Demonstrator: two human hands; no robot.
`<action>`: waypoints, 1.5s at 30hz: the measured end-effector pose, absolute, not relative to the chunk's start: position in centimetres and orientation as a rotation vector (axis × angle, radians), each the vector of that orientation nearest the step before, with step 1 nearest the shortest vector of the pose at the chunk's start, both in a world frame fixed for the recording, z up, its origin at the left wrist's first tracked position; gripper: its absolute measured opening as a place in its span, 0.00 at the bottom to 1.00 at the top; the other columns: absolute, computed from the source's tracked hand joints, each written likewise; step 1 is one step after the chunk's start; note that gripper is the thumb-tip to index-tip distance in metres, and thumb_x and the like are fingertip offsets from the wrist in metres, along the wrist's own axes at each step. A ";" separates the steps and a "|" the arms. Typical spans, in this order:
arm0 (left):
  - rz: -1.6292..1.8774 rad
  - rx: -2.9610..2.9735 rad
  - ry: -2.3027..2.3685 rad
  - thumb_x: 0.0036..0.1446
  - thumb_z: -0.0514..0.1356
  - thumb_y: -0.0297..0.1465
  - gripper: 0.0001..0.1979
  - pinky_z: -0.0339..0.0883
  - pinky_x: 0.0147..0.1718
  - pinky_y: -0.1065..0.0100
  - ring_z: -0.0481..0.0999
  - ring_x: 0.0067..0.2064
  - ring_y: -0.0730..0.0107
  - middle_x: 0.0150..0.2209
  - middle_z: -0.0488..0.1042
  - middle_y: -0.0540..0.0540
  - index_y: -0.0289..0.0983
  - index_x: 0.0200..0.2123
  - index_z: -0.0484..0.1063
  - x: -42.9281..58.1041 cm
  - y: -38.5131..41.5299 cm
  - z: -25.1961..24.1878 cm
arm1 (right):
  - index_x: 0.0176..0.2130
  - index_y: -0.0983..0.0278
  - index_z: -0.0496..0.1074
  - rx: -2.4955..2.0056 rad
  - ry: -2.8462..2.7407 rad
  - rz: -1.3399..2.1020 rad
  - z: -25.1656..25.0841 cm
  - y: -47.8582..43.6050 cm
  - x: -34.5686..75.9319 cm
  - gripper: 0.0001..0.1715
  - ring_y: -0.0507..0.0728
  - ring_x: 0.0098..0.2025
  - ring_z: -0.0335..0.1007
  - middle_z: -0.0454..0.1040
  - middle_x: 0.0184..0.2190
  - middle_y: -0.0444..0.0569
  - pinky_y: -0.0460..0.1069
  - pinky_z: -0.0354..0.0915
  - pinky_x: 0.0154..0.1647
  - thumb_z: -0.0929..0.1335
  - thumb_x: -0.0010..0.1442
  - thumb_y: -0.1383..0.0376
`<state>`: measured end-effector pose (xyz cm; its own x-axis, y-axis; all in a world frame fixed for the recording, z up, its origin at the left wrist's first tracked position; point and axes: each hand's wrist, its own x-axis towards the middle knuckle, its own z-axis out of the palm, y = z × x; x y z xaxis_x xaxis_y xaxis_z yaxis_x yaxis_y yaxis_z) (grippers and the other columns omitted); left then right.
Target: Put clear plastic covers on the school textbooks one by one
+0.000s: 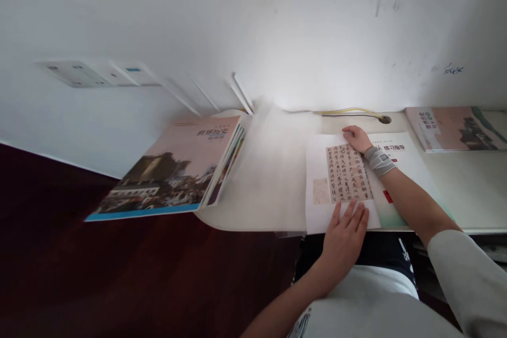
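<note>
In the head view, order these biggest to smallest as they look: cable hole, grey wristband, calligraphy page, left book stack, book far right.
1. Left book stack
2. Calligraphy page
3. Book far right
4. Grey wristband
5. Cable hole

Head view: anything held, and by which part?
No clear hold. Left hand: fingers flat on the lower printed sheet. Right hand: near its top edge; whether it pinches can't be told.

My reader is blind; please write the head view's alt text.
A left hand lies on a printed page, the right hand at its far edge. A book stack juts off the desk at left; another book lies far right.
</note>
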<state>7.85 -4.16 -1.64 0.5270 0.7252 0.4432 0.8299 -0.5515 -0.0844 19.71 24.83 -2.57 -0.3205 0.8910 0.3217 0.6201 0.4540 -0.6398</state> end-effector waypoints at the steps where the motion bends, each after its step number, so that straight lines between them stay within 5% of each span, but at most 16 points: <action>1: -0.525 -2.476 -1.322 0.62 0.48 0.27 0.18 0.49 0.60 0.49 0.58 0.62 0.60 0.58 0.64 0.41 0.35 0.54 0.64 7.6 -4.2 -1.6 | 0.44 0.64 0.73 -1.258 -2.045 0.529 -2.6 24.8 19.7 0.19 0.59 0.47 0.67 0.73 0.43 0.53 0.57 0.62 0.52 0.61 0.57 0.61; 15: -0.533 -2.454 -1.405 0.60 0.46 0.22 0.21 0.53 0.59 0.52 0.56 0.63 0.61 0.59 0.63 0.39 0.33 0.56 0.63 6.5 -4.5 -2.6 | 0.56 0.64 0.64 -1.148 -2.189 0.542 -2.6 23.9 19.7 0.36 0.61 0.60 0.56 0.64 0.57 0.54 0.58 0.54 0.61 0.59 0.58 0.45; 23: -0.572 -2.405 -1.427 0.60 0.46 0.21 0.20 0.54 0.59 0.52 0.58 0.62 0.60 0.57 0.66 0.40 0.32 0.53 0.66 5.8 -4.5 -2.5 | 0.58 0.70 0.61 -1.243 -2.179 0.328 -3.4 24.1 19.0 0.39 0.64 0.62 0.53 0.63 0.57 0.60 0.60 0.51 0.62 0.56 0.60 0.45; 29: -0.565 -2.496 -1.351 0.62 0.47 0.24 0.18 0.53 0.59 0.52 0.58 0.62 0.61 0.57 0.66 0.40 0.33 0.54 0.64 6.8 -5.2 -2.7 | 0.59 0.70 0.59 -1.210 -2.264 0.318 -3.2 23.5 18.7 0.41 0.64 0.63 0.50 0.60 0.59 0.60 0.59 0.50 0.63 0.58 0.59 0.45; 36: -0.702 -2.241 -1.619 0.61 0.50 0.40 0.23 0.60 0.54 0.51 0.62 0.59 0.53 0.55 0.67 0.35 0.33 0.55 0.62 1.4 -2.8 0.1 | 0.59 0.72 0.59 -1.279 -2.245 0.219 -3.2 23.2 18.5 0.38 0.67 0.63 0.49 0.59 0.59 0.64 0.62 0.50 0.61 0.58 0.61 0.48; 39: -0.678 -1.851 -2.069 0.60 0.51 0.38 0.23 0.66 0.45 0.52 0.70 0.51 0.49 0.50 0.70 0.29 0.28 0.52 0.65 -2.9 -1.4 0.8 | 0.58 0.72 0.60 -1.282 -2.212 0.146 -2.9 22.8 18.1 0.37 0.68 0.63 0.47 0.58 0.60 0.65 0.64 0.48 0.61 0.58 0.61 0.48; 42: -0.593 -1.835 -2.446 0.58 0.52 0.36 0.15 0.66 0.43 0.51 0.73 0.44 0.51 0.41 0.74 0.34 0.32 0.39 0.71 -5.7 -0.8 0.8 | 0.56 0.72 0.61 -1.261 -2.129 0.168 -2.8 22.2 17.8 0.37 0.68 0.63 0.47 0.57 0.59 0.66 0.64 0.49 0.61 0.56 0.61 0.47; 45: -1.090 -1.901 -2.735 0.54 0.55 0.37 0.10 0.65 0.45 0.54 0.73 0.41 0.56 0.37 0.75 0.40 0.36 0.28 0.70 -6.5 -0.9 0.8 | 0.56 0.71 0.61 -1.273 -1.959 0.318 -3.0 20.8 18.3 0.40 0.67 0.62 0.50 0.57 0.59 0.66 0.64 0.52 0.60 0.55 0.60 0.43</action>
<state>-6.54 -0.90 0.80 -0.3658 0.9294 0.0496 0.7087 0.2436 0.6621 18.26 20.80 -3.04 -0.2100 0.8614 0.4624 0.6710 0.4710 -0.5726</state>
